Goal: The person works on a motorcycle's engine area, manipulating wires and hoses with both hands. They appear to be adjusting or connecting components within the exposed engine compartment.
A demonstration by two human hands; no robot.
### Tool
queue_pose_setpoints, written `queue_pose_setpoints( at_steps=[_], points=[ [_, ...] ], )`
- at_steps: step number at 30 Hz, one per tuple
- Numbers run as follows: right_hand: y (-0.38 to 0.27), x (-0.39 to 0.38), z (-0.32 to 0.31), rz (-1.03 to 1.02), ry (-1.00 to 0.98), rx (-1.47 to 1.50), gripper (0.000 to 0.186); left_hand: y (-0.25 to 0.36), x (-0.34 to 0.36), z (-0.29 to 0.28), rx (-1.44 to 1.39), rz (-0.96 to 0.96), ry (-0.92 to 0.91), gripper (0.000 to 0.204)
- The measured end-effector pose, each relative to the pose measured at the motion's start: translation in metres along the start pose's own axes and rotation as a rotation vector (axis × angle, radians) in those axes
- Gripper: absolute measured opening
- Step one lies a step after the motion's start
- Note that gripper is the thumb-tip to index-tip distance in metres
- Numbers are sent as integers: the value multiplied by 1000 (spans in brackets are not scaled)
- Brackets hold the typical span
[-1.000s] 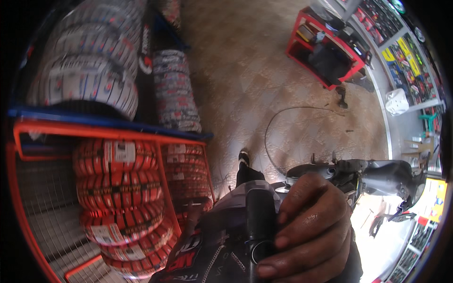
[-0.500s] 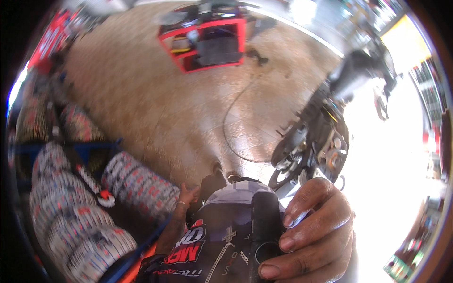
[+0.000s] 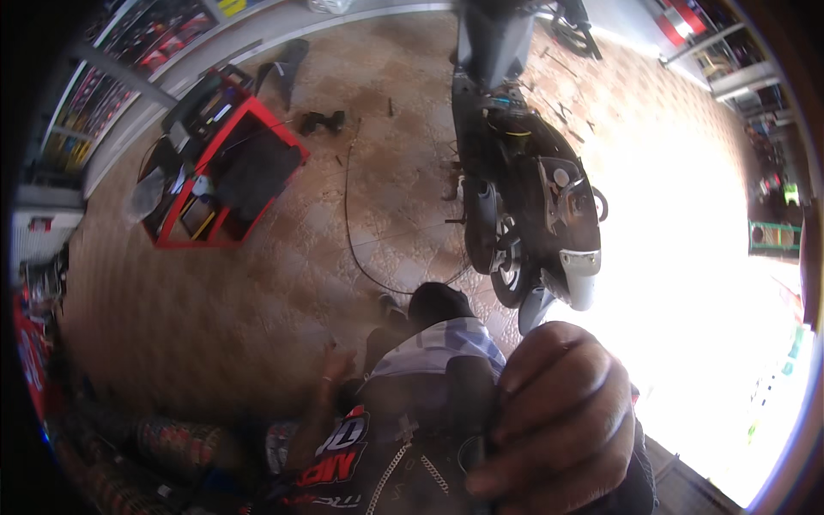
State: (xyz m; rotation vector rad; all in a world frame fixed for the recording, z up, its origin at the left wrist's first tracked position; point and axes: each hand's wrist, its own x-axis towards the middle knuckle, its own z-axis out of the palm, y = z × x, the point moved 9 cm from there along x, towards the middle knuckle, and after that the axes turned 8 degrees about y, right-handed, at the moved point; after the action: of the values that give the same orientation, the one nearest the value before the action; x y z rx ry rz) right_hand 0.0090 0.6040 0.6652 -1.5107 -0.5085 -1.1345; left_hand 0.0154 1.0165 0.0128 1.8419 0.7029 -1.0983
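Close to the camera, in front of my chest, my right hand (image 3: 562,412) is closed with its fingers wrapped over the edge of a black oblong device (image 3: 470,403). The device blends into my dark shirt (image 3: 378,429), and its exact kind is hard to tell. Low at my left side hangs my left hand (image 3: 338,365), slightly blurred, its fingers apart and holding nothing. A motorcycle (image 3: 524,189) with its rear end toward me stands ahead on the right, beyond my right hand and apart from it.
A red open-sided tool cart (image 3: 227,172) stands ahead on the left. A long thin cable (image 3: 350,232) curves over the tiled floor near a black part (image 3: 322,122). Wrapped tyres (image 3: 176,442) lie low at the left. Glare washes out the right side.
My view has swung to the right, so the cart and motorcycle sit further left and the tyres have slid toward the lower edge. My right hand still holds the black device.
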Motion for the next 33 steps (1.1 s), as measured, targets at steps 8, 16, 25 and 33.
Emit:
queue_pose_setpoints(
  at_steps=[8,16,25,33],
  points=[
    [189,-41,1,660,-132,-27,41,61,48,-23,201,48,-34,88],
    [387,-56,-17,1073,-256,357,47,233,93,-35,297,124,5,85],
    [473,-35,-147,1361,-51,549,46,509,146,45,457,243,-64,81],
    [428,-134,-320,1459,693,-566,40,671,198,169,782,337,-349,91]
  ],
)
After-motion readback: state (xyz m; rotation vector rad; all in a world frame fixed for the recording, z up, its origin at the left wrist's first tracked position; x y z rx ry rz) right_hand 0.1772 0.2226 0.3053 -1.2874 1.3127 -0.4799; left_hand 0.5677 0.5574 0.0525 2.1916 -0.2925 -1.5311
